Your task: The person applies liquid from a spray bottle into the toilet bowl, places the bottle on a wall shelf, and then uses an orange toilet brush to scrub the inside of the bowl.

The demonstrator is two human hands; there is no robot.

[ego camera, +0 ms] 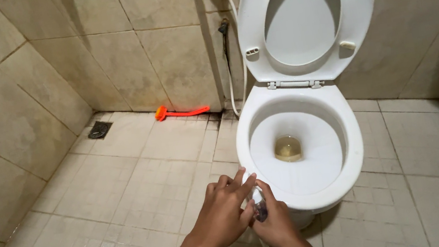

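A white toilet bowl (248, 154) stands open, its seat and lid (308, 15) raised against the wall. Yellowish water sits at the bottom. Just in front of the bowl's near rim, both my hands meet around a small clear bottle (260, 210) with a white top. My right hand (274, 226) wraps the bottle's body from below. My left hand (221, 211) lies over its top, fingers reaching toward the white cap. Most of the bottle is hidden by my fingers.
An orange brush (179, 112) lies on the tiled floor by the back wall. A floor drain (99, 129) sits in the left corner. A white spray hose (234, 50) hangs down the wall left of the toilet. Beige tiled walls close in on the left.
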